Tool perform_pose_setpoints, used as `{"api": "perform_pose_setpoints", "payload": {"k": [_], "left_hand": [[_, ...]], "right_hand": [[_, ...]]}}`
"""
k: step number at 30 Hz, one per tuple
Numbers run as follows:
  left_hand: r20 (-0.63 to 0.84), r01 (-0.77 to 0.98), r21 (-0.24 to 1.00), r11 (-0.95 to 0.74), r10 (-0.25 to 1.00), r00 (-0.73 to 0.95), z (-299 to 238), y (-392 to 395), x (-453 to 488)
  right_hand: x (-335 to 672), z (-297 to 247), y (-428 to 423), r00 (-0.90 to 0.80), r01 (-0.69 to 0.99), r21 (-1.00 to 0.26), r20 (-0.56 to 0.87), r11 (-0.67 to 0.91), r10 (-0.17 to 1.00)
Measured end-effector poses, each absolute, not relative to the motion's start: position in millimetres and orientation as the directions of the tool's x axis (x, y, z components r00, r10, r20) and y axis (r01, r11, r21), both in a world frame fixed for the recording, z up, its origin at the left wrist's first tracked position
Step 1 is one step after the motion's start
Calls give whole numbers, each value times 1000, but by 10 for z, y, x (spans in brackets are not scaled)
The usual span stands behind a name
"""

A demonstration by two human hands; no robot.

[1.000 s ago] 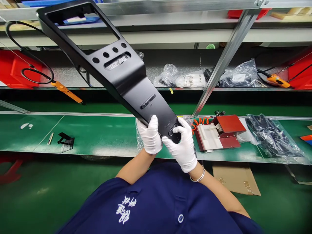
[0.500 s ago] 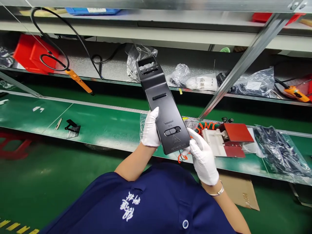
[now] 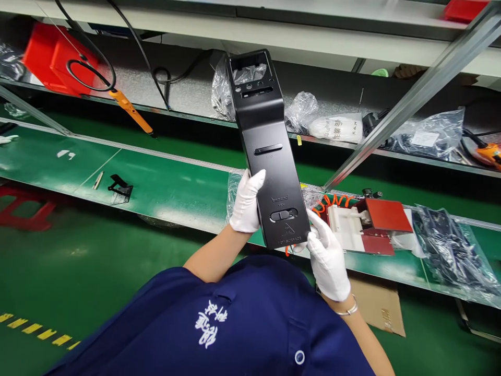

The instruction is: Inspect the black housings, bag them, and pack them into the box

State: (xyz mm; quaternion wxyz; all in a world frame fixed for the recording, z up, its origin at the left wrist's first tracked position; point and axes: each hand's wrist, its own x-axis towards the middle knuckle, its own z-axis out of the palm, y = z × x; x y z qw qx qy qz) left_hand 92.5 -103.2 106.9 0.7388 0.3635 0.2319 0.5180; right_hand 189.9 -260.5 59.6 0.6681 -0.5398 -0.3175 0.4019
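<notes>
A long black plastic housing panel (image 3: pixel 274 175) is held up in front of me, its far end bent and pierced by a large rectangular opening. Slots, a MIN mark and a HOT SURFACE warning show on its face. Gloved in white, my left hand (image 3: pixel 248 201) is closed around the panel's left edge, thumb on the face. My right hand (image 3: pixel 327 256), also gloved, grips the lower right corner; some of its fingers are hidden behind the panel. Beyond my right hand, a red and white bench fixture (image 3: pixel 368 224) stands on the green workbench (image 3: pixel 176 196).
Bagged black parts (image 3: pixel 450 250) lie at the bench's right. A small black bracket (image 3: pixel 120 188) and a metal pen-like piece (image 3: pixel 98 180) rest at left. An orange electric screwdriver (image 3: pixel 131 111) hangs before the shelf, near red bins (image 3: pixel 58 60). A metal post (image 3: pixel 407 99) slants at right.
The black panel has tipped more upright, its far end swinging up and to the right. Both hands keep their hold. The view has shifted slightly.
</notes>
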Motion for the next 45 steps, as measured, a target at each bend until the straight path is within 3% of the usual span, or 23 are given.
{"api": "perform_pose_setpoints", "payload": {"k": [10,17,26,34,40,45], "left_hand": [[71,-610,771,182,928,366,1080,-1065,892],[35,-590,770,240,909,416,1015,-1064,885],[-41,-557,764,325,886,461,995,-1080,901],[-57,-557,775,299,910,410,978,-1075,909],[-78,-569,762,309,916,393,989,-1092,923],[-100,-553,778,297,929,358,992,-1112,923]], "right_hand": [[1884,590,-2628,471,-186,-979,-13,85,882],[1872,614,-2564,325,-310,-950,-66,40,943],[1876,591,-2569,349,-289,-956,-59,48,935],[1870,584,-2565,388,-223,-973,-34,58,921],[1873,557,-2526,372,-341,-940,-138,-3,918],[1881,542,-2490,375,-347,-938,-139,0,917]]}}
